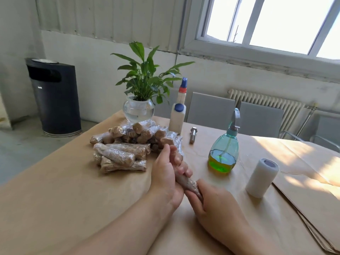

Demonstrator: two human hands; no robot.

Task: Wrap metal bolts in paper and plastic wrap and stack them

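A wrapped bolt [190, 184], brown paper under shiny plastic wrap, lies slanted between my two hands over the table. My left hand [166, 173] curls its fingers round the upper part of it. My right hand [211, 201] grips its lower end. Just beyond my left hand sits a pile of wrapped bolts [128, 144], several stacked in layers. One bare metal bolt [192, 135] lies on the table behind the pile's right side. A white roll of plastic wrap [262, 178] stands upright to the right.
A blue spray bottle [224, 153] with green liquid stands between my hands and the roll. Two glue bottles [178, 116] and a potted plant [140, 105] stand at the far edge. A stack of brown paper sheets [312, 199] lies at right.
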